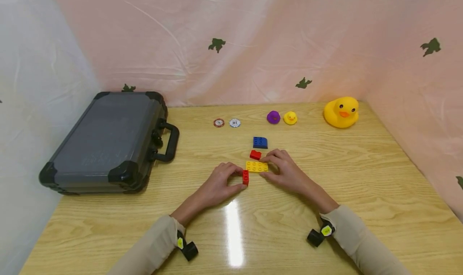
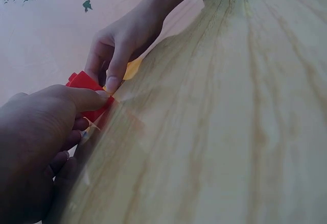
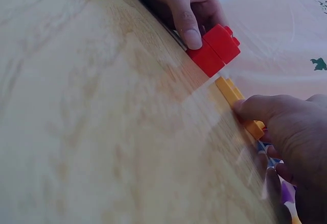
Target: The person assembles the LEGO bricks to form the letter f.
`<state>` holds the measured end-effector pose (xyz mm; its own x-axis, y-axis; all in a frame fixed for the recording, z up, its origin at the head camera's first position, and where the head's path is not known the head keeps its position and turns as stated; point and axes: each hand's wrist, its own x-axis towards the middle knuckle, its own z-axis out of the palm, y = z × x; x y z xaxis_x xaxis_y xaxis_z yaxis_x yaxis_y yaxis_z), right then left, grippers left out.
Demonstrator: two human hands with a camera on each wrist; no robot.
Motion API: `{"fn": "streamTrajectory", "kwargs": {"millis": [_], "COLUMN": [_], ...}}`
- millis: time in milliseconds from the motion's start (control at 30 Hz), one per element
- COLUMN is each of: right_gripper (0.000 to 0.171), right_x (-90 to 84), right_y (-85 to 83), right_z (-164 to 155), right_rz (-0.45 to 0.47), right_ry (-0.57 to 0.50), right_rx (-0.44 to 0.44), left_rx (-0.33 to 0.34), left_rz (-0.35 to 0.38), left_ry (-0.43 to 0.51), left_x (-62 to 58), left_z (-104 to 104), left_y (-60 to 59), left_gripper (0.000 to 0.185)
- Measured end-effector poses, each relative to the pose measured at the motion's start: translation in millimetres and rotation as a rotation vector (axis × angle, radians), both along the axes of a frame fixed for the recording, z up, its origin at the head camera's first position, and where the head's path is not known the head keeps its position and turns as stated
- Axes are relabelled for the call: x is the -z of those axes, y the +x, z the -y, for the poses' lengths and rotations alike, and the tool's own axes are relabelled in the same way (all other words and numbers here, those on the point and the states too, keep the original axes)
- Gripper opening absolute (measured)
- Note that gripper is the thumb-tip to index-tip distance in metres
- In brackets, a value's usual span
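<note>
The left hand (image 1: 217,182) pinches a red block (image 1: 245,177) at 7 o'clock of the yellow plate (image 1: 257,166) the right hand (image 1: 285,171) grips, so next, I think, press them together.

table (image 1: 361,194) | case (image 1: 105,142) | ducks (image 1: 341,112) | bricks (image 1: 257,166) | chips (image 1: 226,123), probably
</note>
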<state>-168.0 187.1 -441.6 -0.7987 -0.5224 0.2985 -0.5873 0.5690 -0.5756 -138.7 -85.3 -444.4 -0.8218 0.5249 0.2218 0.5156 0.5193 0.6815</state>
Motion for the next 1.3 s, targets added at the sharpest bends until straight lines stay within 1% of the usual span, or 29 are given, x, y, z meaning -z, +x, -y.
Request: {"fn": "streamTrajectory", "kwargs": {"millis": [233,400,633,1033,1133,1300], "right_gripper": [0.031,0.031,0.032,0.035,0.036,0.034], "right_x": [-0.1,-1.5,-4.4,-12.9,-13.7,-14.7], "right_y": [0.0,1.4,4.0,8.7,9.5,10.4], "right_z": [-0.5,-1.0,-2.4,-5.1,-5.5,-4.3], "right_rz": [0.009,0.018,0.028,0.081,0.071,0.009], "right_ry": [0.011,0.000,-0.015,-0.020,-0.034,-0.066], "right_rx": [0.002,-0.003,0.012,0.025,0.017,-0.004], "left_rx": [0.000,0.002,0.003,-0.007,-0.006,-0.004], "left_rz": [-0.002,-0.001,-0.001,0.022,0.018,0.012], "left_ry": [0.001,-0.003,-0.004,-0.008,-0.011,-0.018], "left_x": [-1.5,-0.5,-0.5,-1.8,-1.7,-1.1], "left_z": [-0.8,-1.1,-1.3,-0.4,-0.1,0.3], "left_y": [1.0,0.1,-0.1,0.5,0.7,0.4], "left_gripper": [0.037,0.037,0.037,0.036,0.036,0.037]}}
